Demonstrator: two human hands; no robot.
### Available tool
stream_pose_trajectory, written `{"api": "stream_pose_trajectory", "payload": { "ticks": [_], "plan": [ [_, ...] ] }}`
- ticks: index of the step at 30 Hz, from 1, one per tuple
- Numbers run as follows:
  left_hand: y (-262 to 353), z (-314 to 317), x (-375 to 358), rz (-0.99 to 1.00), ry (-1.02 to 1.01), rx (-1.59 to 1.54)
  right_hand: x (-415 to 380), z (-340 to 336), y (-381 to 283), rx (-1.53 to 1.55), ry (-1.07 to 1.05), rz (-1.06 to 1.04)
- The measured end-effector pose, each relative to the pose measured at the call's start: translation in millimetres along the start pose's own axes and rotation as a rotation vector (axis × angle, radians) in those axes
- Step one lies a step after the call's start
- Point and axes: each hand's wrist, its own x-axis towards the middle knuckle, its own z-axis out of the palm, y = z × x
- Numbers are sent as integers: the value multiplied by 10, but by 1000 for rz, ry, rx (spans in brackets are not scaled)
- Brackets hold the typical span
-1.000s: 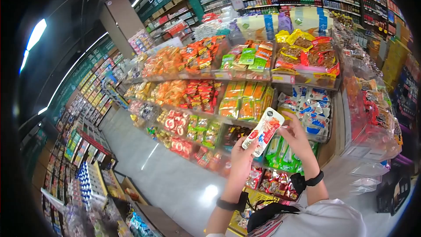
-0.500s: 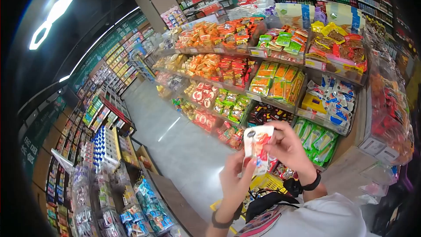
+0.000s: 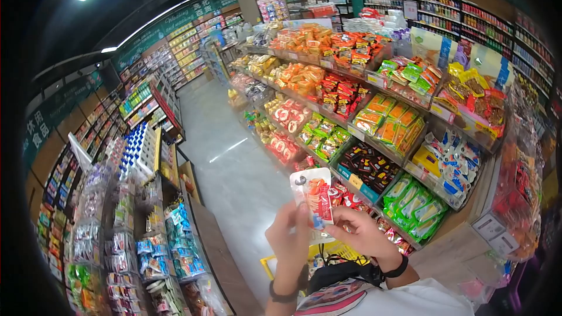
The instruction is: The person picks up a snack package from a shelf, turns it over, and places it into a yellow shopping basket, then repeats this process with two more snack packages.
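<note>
A small white snack packet [image 3: 316,190] with red print and a picture of food stands upright in front of me. My left hand [image 3: 287,234] grips its lower left side, thumb against the front. At the lower right edge, my right hand [image 3: 364,233] is closed on the packet, its fingers partly hidden behind it. A dark band circles each wrist. Below my hands a yellow shopping basket [image 3: 345,250] shows in part, and a black bag [image 3: 342,276] lies against my body.
Tiered bins of wrapped snacks stand to the right, including orange packs [image 3: 389,120], dark packs [image 3: 369,164] and green packs [image 3: 414,208]. A grey aisle floor [image 3: 213,123] runs ahead. On the left, a low shelf [image 3: 219,257] carries blue bags [image 3: 178,240] and other goods.
My view has turned and the shelves sit differently in it. The packet stays in both hands. My right hand has moved from the packet's upper right side to its lower right edge.
</note>
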Motion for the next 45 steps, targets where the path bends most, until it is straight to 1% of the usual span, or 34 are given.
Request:
{"api": "stream_pose_trajectory", "payload": {
  "ticks": [1,2,5,11,12,15,16,17,19,20,23,26,29,32,35,38,42,45],
  "plan": [
    [-4,-28,-20,-11,16,-3,-16,24,28,-52,-16,11],
    [-9,-48,-47,-24,32,-4,-28,49,88,-46,31,-3],
    [-24,-128,-134,-54,70,-30,-47,96,80,11,-11,26],
    [14,-299,-253,-137,25,-196,-91,185,113,133,-73,11],
    [12,-314,-277,-112,8,-163,-100,185,152,130,-85,15],
    [-32,-351,-336,-44,-32,-91,-136,188,210,263,-110,94],
    [-64,-367,-357,-31,-36,-82,-152,191,242,260,-107,112],
    [-82,-384,-378,-18,-41,-74,-168,208,261,220,-111,66],
    [-81,-433,-396,-74,-35,-53,-181,239,272,136,-117,-30],
    [-78,-451,-398,-99,-32,-42,-189,246,215,51,-126,-19],
    [-46,-476,-419,-147,-10,-25,-210,342,102,18,-64,-32],
    [-31,-503,-445,-150,-28,-68,-235,425,179,109,1,-13],
    [-37,-514,-472,-156,-28,-43,-266,463,155,110,28,-26],
    [-56,-493,-504,-135,-8,-25,-302,446,89,-77,32,-72],
    [-71,-468,-504,-115,-11,-42,-312,443,122,-188,67,-204],
    [-76,-495,-507,-119,-63,-58,-342,410,160,-75,43,-121],
    [-57,-547,-497,-130,-167,-49,-348,424,107,54,155,-87],
    [-53,-559,-499,-134,-200,-43,-359,405,84,13,143,-101]
  ]
}}
